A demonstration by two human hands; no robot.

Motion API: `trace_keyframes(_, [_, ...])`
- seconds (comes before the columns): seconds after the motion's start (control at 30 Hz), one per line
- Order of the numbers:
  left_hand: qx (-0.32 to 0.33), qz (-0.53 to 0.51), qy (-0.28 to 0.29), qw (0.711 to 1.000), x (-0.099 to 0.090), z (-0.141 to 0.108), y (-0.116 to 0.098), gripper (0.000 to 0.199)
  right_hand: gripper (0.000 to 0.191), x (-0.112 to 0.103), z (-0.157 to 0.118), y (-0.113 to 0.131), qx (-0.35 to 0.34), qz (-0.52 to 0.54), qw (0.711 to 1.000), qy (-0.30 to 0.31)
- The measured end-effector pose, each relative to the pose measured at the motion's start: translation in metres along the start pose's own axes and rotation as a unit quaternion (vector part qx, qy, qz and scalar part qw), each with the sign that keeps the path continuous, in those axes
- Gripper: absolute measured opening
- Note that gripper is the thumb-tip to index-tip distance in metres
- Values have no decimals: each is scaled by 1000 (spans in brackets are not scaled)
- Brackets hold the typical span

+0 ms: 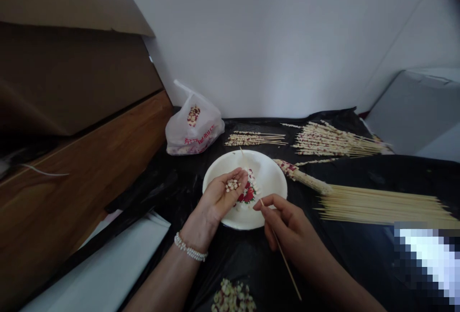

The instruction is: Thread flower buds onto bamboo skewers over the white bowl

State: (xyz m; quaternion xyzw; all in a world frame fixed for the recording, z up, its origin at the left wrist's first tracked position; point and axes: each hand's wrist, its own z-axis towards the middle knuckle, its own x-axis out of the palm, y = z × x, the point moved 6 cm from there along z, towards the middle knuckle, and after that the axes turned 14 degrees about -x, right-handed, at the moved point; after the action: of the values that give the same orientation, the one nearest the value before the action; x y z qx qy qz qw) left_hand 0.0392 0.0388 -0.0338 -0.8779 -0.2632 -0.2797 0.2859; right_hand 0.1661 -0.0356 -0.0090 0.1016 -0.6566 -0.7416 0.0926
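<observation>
My left hand (223,194) is palm up and cupped over the bowl, holding a small heap of cream kernel-like pieces (232,185) with reddish marks. My right hand (285,221) pinches a thin bamboo skewer (283,254) close to its upper end, which sits just right of my left fingers. The skewer's long end slants down toward me, with no pieces visible on it. Beneath both hands stands a white bowl (271,168) with a red flower print and a few loose pieces in it. A skewer end leans out over its far rim.
Behind the bowl are a knotted plastic bag (196,130) of similar pieces and threaded skewers (247,138). More threaded skewers (323,139), a thick bundle (305,178) and plain skewers (381,204) lie right. Greenish pieces (233,297) lie near me. Wooden furniture (108,154) borders the left.
</observation>
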Motion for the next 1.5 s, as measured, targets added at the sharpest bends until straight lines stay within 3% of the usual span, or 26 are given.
trace_keyframes(0.43, [25,-16,7,1000,4,-5,0,45,24,4,-3,1,2,23,1000,11])
trace_keyframes(0.73, [29,-137,-7,990,5,-10,-2,36,23,7,-4,2,22,28,999,18])
trace_keyframes(1.1, [139,-109,17,984,0,-16,-24,18,25,15,-9,3,67,76,993,60])
trace_keyframes(1.3, [120,-115,12,986,-3,-13,-24,19,24,19,-11,0,85,89,989,78])
trace_keyframes(1.5, [146,-78,2,986,-3,-13,-27,20,25,20,-11,0,94,97,988,77])
